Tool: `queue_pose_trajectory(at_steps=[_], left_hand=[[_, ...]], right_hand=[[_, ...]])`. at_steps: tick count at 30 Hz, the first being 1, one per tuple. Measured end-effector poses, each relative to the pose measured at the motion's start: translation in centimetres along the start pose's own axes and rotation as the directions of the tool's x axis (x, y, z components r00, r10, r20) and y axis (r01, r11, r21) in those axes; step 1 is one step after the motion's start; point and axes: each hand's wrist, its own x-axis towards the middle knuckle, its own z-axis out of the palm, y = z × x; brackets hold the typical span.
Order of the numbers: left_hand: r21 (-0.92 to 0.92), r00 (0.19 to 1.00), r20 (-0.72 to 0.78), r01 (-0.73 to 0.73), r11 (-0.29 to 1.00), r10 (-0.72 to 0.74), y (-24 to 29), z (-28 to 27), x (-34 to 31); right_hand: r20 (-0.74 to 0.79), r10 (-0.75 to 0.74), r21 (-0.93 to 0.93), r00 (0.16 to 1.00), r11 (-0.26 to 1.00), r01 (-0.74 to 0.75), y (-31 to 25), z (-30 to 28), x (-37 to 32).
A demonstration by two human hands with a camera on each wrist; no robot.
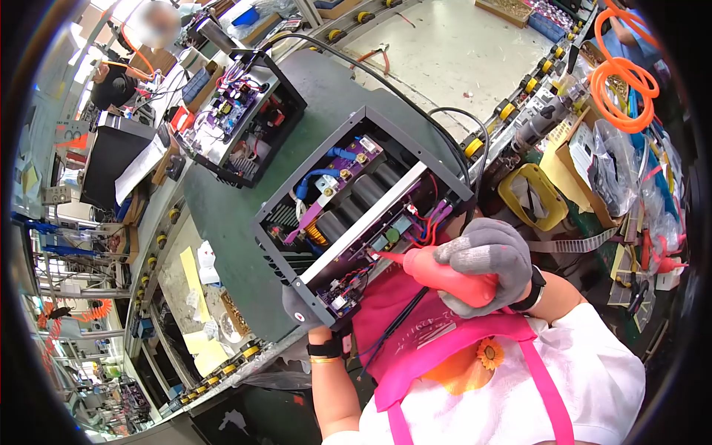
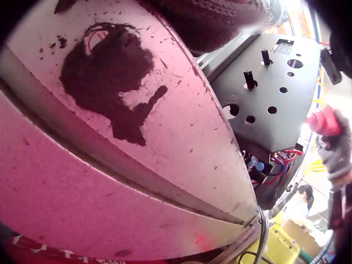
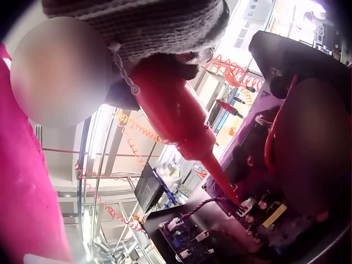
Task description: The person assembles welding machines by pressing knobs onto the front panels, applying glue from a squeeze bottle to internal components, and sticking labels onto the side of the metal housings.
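My right hand (image 1: 489, 259), in a grey knitted glove, grips a red squeeze bottle (image 3: 173, 110) with a long tapered nozzle. Its tip is right at a small white connector (image 3: 247, 205) on the purple circuit board (image 3: 190, 234). The board sits inside an open dark metal chassis (image 1: 415, 153) with black cylinders, blue cables and a white bar across it. At the chassis's near left corner lies my gloved left hand (image 1: 300, 307), partly under the frame with its fingers hidden. A panel (image 2: 258, 93) with round holes shows in the left wrist view.
A second opened chassis (image 1: 278, 111) stands farther left on the green mat (image 1: 222, 237). Behind them lie orange-handled pliers (image 1: 384, 61). Rollers line the bench's edges. At right are a yellow bin (image 1: 512, 194) and a coiled orange hose (image 1: 645, 81). A black cable loops behind the chassis.
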Motion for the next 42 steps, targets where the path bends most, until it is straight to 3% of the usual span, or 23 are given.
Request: queue_pose_trajectory(at_steps=[8, 11, 12, 14, 15, 17, 22, 28, 31, 36, 38, 41, 42], left_hand=[[-0.023, 1.0, -0.017, -0.02, 1.0, 0.02, -0.5, -0.1, 0.0], [-0.256, 0.998, 0.0, 0.054, 0.965, -0.056, 0.7, 0.5, -1.4], [-0.393, 0.987, 0.007, 0.149, 0.908, -0.159, 4.2, 0.8, -2.3], [-0.445, 0.973, 0.03, 0.217, 0.869, -0.228, 5.9, 1.4, -4.1], [-0.368, 0.98, 0.034, 0.194, 0.909, -0.196, 6.0, 1.4, -4.8], [-0.238, 0.999, -0.026, -0.042, 0.97, 0.037, 6.8, 1.6, -5.3], [-0.16, 0.995, -0.003, -0.095, 0.983, 0.096, 7.3, 1.1, -5.2], [-0.034, 0.979, 0.019, -0.203, 0.979, 0.203, 7.7, 0.8, -4.5], [0.101, 0.941, 0.013, -0.337, 0.936, 0.337, 7.5, 0.6, -3.9], [0.054, 0.953, 0.035, -0.303, 0.951, 0.302, 6.8, 0.8, -3.8], [-0.028, 0.964, 0.004, -0.266, 0.964, 0.266, 6.9, 1.2, -3.8], [-0.151, 0.977, -0.033, -0.213, 0.965, 0.211, 8.3, 1.2, -2.8], [-0.228, 0.988, -0.015, -0.153, 0.962, 0.154, 9.0, 0.9, -2.2]], right_hand=[[0.042, 0.002, -0.07, 0.999, 0.998, 0.001, -0.4, -0.3, 0.7], [0.047, 0.089, 0.163, 0.995, 0.982, -0.095, -0.7, -1.2, 2.0], [0.011, 0.109, 0.215, 0.994, 0.97, -0.109, -0.9, -1.1, 2.2], [-0.052, 0.16, 0.325, 0.986, 0.936, -0.135, -1.6, -0.6, 2.4], [0.048, 0.118, 0.379, 0.992, 0.917, -0.127, -1.3, -0.6, 2.8], [0.067, 0.093, 0.401, 0.993, 0.909, -0.112, -1.4, 0.5, 2.8], [0.088, 0.019, 0.259, 0.996, 0.965, -0.041, -1.9, 2.7, 3.8], [0.115, 0.004, 0.269, 0.993, 0.962, -0.035, -2.1, 2.9, 4.0], [0.109, -0.007, 0.278, 0.994, 0.96, -0.024, -2.3, 2.8, 3.9], [0.119, -0.022, 0.284, 0.993, 0.959, -0.013, -2.4, 2.6, 3.5], [0.129, -0.051, 0.246, 0.99, 0.969, 0.018, -2.3, 2.5, 3.0], [0.131, -0.219, 0.123, 0.967, 0.971, 0.203, -1.2, 1.7, 1.5], [0.077, -0.162, 0.198, 0.984, 0.97, 0.145, -1.0, 1.5, 1.3]])
